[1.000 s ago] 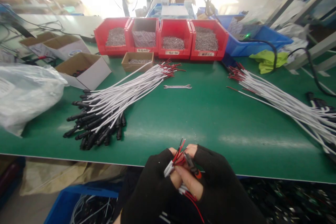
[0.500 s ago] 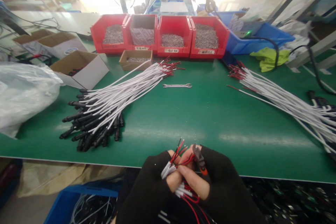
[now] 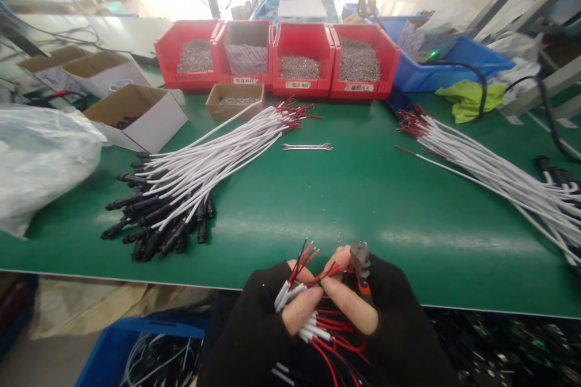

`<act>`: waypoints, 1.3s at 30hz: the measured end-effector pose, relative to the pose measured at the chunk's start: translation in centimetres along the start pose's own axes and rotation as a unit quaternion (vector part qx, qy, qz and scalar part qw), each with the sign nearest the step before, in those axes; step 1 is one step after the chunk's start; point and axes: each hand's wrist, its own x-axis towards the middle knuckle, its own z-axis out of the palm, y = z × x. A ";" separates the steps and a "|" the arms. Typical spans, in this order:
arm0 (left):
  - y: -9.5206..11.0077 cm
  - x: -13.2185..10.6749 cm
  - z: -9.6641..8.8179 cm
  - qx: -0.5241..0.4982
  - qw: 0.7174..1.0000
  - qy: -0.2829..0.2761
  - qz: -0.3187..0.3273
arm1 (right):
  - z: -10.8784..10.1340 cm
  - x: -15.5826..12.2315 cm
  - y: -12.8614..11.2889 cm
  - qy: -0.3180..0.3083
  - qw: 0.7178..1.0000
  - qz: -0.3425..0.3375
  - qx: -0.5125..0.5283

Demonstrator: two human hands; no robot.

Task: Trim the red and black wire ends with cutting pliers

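My left hand [image 3: 297,308], in a black fingerless glove, is closed around a bundle of white cables [image 3: 282,296]. Red and black wires [image 3: 303,260] fan out of their ends, some with bare tips. My right hand [image 3: 351,302], gloved the same way, pinches red and black wires between thumb and fingertip beside the left thumb. Tucked in that right hand is a pair of pliers [image 3: 361,261] with grey jaws and an orange-and-black handle, jaws pointing up. More red wires hang below both hands. The palms and most of the handle are hidden.
A pile of white cables [image 3: 227,151] with black connectors lies left, another cable pile [image 3: 490,169] right. A wrench [image 3: 307,147] lies between them. Behind stand red bins [image 3: 302,86] of small metal parts and a small cardboard box [image 3: 233,110]. A plastic bag [image 3: 45,163] sits left.
The pliers and my right hand have shifted slightly right, away from the left hand. My right thumb and fingertip now pinch the wires farther out. The left hand still grips the bundle.
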 end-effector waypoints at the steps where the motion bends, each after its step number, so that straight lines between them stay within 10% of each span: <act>1: 0.0 0.0 0.0 -0.019 1.000 -0.006 -0.017 | 0.0 0.0 0.1 0.008 1.000 -0.007 -0.013; 15: 0.7 -0.3 0.5 -0.046 0.998 0.009 0.038 | 0.2 0.1 -0.9 -0.043 0.998 -0.014 0.040; 23: 1.2 -0.5 0.6 -0.028 0.998 0.026 0.042 | 0.8 0.1 -2.3 0.042 0.996 -0.073 -0.001; 39: -0.2 -0.9 -0.6 0.062 0.996 0.019 -0.057 | -0.1 -0.5 0.1 -0.033 0.998 -0.034 -0.038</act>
